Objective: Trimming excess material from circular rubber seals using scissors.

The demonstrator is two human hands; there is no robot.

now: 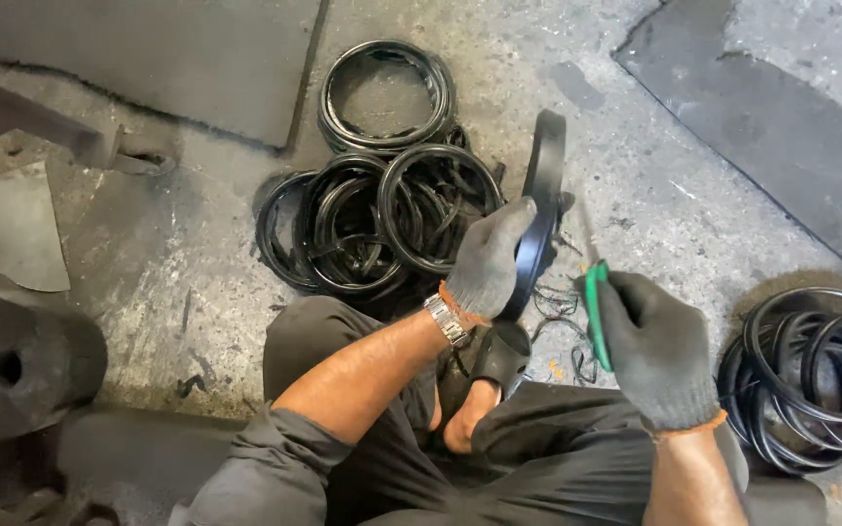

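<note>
My left hand (491, 261), in a dark grey glove with a wristwatch, grips a black rubber ring (542, 185) held upright on edge in front of me. My right hand (653, 349), also gloved, is closed around a green-handled knife (594, 292) whose thin blade points up beside the ring's right edge. Thin black rubber shavings (557, 302) lie on the floor under the ring. I sit on the floor, one foot in a black sandal (501, 358) between my knees.
A heap of black rubber rings (382, 209) lies on the concrete ahead, left of the held ring. Another pile of rings (816, 375) sits at my right. Dark rubber sheets (158, 54) (772, 117) cover the far floor. A bulky dark block (21, 365) stands at left.
</note>
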